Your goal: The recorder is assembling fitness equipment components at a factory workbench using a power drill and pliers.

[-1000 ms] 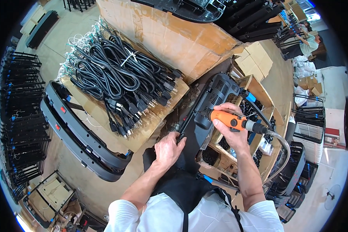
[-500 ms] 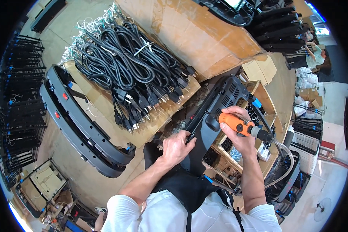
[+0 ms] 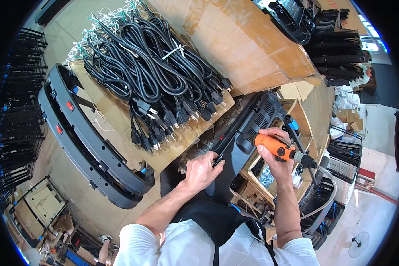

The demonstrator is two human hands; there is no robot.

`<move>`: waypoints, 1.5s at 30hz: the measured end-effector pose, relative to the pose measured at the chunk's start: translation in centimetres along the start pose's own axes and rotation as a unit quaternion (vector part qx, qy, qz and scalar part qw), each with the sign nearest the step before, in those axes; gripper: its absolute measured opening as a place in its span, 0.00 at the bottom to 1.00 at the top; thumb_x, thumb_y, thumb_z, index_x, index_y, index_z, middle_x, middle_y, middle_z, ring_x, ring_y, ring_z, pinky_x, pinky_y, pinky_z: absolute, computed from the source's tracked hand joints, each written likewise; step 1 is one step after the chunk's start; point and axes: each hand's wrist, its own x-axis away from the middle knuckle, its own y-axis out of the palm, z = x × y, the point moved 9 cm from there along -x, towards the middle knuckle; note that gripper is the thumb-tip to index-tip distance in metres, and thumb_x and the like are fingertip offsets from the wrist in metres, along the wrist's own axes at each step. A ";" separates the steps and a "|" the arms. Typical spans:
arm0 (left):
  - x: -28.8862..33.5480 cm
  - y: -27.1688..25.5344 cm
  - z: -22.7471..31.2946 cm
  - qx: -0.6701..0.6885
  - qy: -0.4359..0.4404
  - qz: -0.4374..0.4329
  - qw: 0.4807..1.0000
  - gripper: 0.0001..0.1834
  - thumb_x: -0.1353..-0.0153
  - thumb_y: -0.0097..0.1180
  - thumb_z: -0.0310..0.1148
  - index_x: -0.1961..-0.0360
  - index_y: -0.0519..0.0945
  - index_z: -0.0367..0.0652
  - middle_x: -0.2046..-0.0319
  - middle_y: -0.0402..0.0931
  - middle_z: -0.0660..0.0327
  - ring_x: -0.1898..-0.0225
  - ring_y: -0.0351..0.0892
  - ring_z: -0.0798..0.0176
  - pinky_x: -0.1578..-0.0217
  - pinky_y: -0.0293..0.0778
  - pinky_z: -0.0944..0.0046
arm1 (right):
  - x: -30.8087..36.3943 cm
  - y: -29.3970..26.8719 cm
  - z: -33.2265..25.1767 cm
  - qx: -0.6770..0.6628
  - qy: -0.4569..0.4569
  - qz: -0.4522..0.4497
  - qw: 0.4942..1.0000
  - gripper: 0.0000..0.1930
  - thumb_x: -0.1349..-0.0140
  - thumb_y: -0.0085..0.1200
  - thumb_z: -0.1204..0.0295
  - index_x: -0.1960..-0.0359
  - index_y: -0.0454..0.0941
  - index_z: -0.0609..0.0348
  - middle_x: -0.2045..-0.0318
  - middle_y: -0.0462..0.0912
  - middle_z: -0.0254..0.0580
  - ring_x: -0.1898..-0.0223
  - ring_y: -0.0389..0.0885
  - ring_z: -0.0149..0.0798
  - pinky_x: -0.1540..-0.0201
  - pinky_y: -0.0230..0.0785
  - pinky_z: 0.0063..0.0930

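Note:
A long black plastic housing with vent slots lies slantwise in front of me. My left hand is closed around its near left edge, thumb on top; the fingertips under the edge are hidden. In my right hand is an orange pneumatic screwdriver, with fingers wrapped round its body. One end of the tool is at the housing's surface, and whether it touches is hard to see. From its other end, a dark fitting and a clear hose lead away to the right.
Coiled black power cords with plugs lie on a cardboard box, beside a tall cardboard flap. Curved grey frames stand at left. A wooden compartment box with small parts sits under my right arm. Another person stands far right.
My view has shifted slightly, so the surroundings sit differently. My left hand keeps its hold on the housing. The right hand still holds the screwdriver, which sits slightly lower and further right in view.

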 end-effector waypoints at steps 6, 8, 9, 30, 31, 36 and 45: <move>-0.3 -0.2 -0.3 0.011 -0.011 -0.007 1.000 0.18 0.38 0.68 0.42 0.59 0.83 0.37 0.73 0.84 0.50 0.69 0.86 0.45 0.66 0.81 0.48 | -0.1 -0.1 1.0 -0.024 0.030 0.007 0.999 0.25 0.39 0.70 0.75 0.42 0.74 0.60 0.46 0.83 0.46 0.44 0.82 0.40 0.38 0.75 0.37; -0.3 -0.2 -0.6 0.012 -0.010 -0.006 1.000 0.18 0.38 0.68 0.42 0.59 0.83 0.37 0.73 0.83 0.50 0.69 0.86 0.45 0.66 0.80 0.48 | -0.2 0.0 1.3 -0.023 0.032 0.002 0.999 0.25 0.39 0.70 0.74 0.42 0.74 0.60 0.46 0.83 0.47 0.44 0.82 0.41 0.37 0.75 0.38; -0.3 -0.1 -0.7 0.013 -0.007 -0.006 1.000 0.18 0.38 0.67 0.42 0.58 0.83 0.37 0.73 0.83 0.51 0.69 0.86 0.45 0.67 0.80 0.48 | -0.2 0.1 1.3 -0.022 0.033 0.001 0.999 0.25 0.39 0.70 0.74 0.42 0.74 0.60 0.46 0.83 0.47 0.44 0.82 0.41 0.37 0.75 0.38; -0.5 0.3 -1.8 0.011 0.004 -0.011 1.000 0.18 0.39 0.70 0.41 0.58 0.83 0.38 0.72 0.83 0.53 0.68 0.85 0.47 0.65 0.80 0.50 | -1.6 1.9 1.5 -0.028 0.045 -0.010 0.999 0.21 0.40 0.69 0.77 0.46 0.79 0.63 0.46 0.86 0.48 0.45 0.85 0.40 0.39 0.77 0.36; -0.5 0.2 -1.8 0.009 0.003 -0.009 1.000 0.18 0.39 0.71 0.41 0.58 0.83 0.38 0.72 0.83 0.53 0.68 0.85 0.47 0.65 0.80 0.50 | -1.6 2.0 1.4 -0.024 0.051 -0.015 0.998 0.20 0.40 0.69 0.77 0.46 0.79 0.62 0.46 0.86 0.48 0.45 0.85 0.40 0.39 0.77 0.36; -0.3 -0.1 -1.0 0.017 0.052 0.034 0.998 0.16 0.40 0.70 0.39 0.62 0.81 0.37 0.75 0.81 0.51 0.71 0.84 0.45 0.70 0.78 0.48 | -1.3 2.0 1.2 -0.016 0.058 -0.031 0.998 0.20 0.40 0.69 0.77 0.46 0.78 0.62 0.44 0.85 0.49 0.44 0.84 0.41 0.38 0.76 0.37; -0.1 0.3 -1.2 0.016 0.043 0.030 0.998 0.16 0.42 0.72 0.40 0.63 0.81 0.39 0.72 0.83 0.50 0.69 0.86 0.45 0.67 0.81 0.48 | -0.4 1.5 2.2 -0.042 0.066 -0.017 0.997 0.26 0.40 0.70 0.75 0.41 0.74 0.63 0.42 0.83 0.52 0.40 0.81 0.44 0.34 0.73 0.41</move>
